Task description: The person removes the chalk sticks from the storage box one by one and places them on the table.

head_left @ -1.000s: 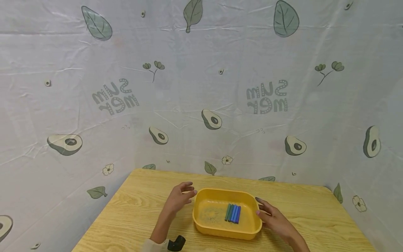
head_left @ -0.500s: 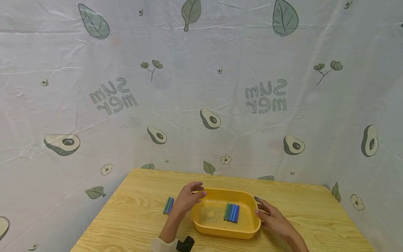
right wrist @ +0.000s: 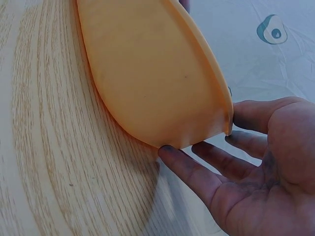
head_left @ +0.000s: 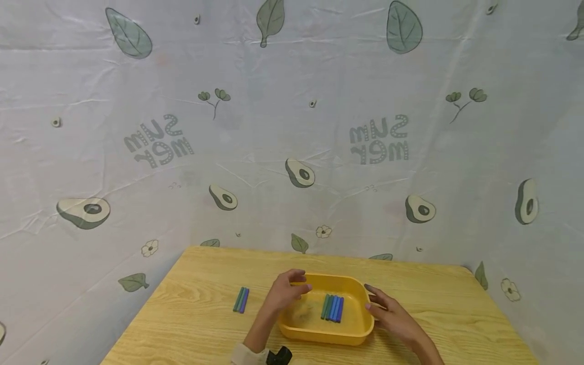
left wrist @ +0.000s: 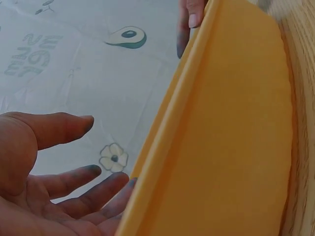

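Observation:
A yellow plastic tray [head_left: 326, 335] stands on the wooden table. Inside lie several green and blue sticks [head_left: 332, 307], side by side, chalk-like or pastel-like. The right hand [head_left: 392, 317] holds the tray's right end; in the right wrist view its thumb is at the rim and its fingers touch the outer wall. The left hand [head_left: 287, 293] hovers over the tray's left end, and the left wrist view shows its fingers loosely spread with nothing between them, some hidden behind the rim. Left of the tray, another small row of green and purple-blue sticks [head_left: 241, 300] lies on the table.
The wood-grain table [head_left: 210, 274] runs back to a pale printed cloth [head_left: 255, 126] hung behind and around it. A dark smudge [head_left: 304, 314] marks the tray floor. A black device [head_left: 279, 356] sits on the left wrist.
The left hand has moved right, from beside the tray to over its left end. The small row of sticks on the table has come into sight behind it. The right hand stays on the tray.

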`<state>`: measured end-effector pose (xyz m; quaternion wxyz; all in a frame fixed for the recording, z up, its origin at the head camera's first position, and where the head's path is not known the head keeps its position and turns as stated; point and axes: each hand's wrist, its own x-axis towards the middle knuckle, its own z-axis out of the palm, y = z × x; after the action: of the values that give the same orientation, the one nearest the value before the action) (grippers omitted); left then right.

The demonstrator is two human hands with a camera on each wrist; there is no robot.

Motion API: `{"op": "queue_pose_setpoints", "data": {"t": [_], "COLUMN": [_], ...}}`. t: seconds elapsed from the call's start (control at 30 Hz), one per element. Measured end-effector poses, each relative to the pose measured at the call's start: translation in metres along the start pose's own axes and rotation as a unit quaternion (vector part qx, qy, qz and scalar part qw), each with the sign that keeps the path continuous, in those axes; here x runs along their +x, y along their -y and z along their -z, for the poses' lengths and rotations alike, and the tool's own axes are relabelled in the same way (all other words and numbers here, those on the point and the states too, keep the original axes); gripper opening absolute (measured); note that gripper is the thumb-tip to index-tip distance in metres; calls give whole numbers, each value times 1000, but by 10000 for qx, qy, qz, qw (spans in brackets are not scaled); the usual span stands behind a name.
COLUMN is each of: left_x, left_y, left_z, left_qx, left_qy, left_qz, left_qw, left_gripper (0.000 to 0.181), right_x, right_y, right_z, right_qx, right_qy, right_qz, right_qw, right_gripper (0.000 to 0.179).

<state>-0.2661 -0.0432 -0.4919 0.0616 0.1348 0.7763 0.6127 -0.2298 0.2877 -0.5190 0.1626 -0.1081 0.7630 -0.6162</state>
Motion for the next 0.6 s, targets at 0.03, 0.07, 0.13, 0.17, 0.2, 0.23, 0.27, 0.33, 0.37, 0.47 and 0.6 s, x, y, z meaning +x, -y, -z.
{"op": "queue_pose_setpoints", "data": {"t": [0.03, 0.07, 0.13, 0.17, 0.2, 0.23, 0.27, 0.33, 0.37, 0.47, 0.6], "left_x": [0, 1, 2, 2, 3, 3, 4, 5, 5, 5, 7], "left_y": [0, 0, 1, 1, 2, 2, 3, 6, 7, 10, 8], "left_z": [-2, -4, -6, -8, -9, -11, -12, -16, -18, -23, -29], "left_qx": [-21, -47, -95, -118, -154, -204, -257, -337, -368, -419, -326], "left_qy": [27, 58, 113, 139, 157, 173, 173, 148, 136, 113, 59], "left_qz": [20, 55, 136, 153, 180, 213, 249, 258, 271, 363, 463], "left_qw": [10000, 10000, 9998, 9997, 9996, 9994, 9992, 9990, 9989, 9984, 9984], "left_gripper": [60, 60, 61, 61, 61, 60, 60, 58, 58, 57, 57], "right_x": [0, 0, 0, -1, -1, -1, -1, -1, 0, -1, -1], "right_y": [0, 0, 0, 0, 1, 0, 0, -1, -1, -2, -1], "right_z": [0, 0, -1, -1, -1, -1, -1, -2, -2, -2, -1], "right_qx": [2, 11, 33, 50, 56, 77, 68, 65, 49, 25, 31], "right_qy": [6, 15, 26, 38, 28, 37, 28, 30, 12, -6, 15], "right_qz": [-5, -5, -29, -31, -43, -42, -52, -64, -72, -68, 32], "right_qw": [10000, 10000, 10000, 10000, 10000, 10000, 10000, 10000, 10000, 10000, 10000], "right_gripper": [77, 77, 77, 77, 77, 77, 77, 76, 76, 77, 77]}}
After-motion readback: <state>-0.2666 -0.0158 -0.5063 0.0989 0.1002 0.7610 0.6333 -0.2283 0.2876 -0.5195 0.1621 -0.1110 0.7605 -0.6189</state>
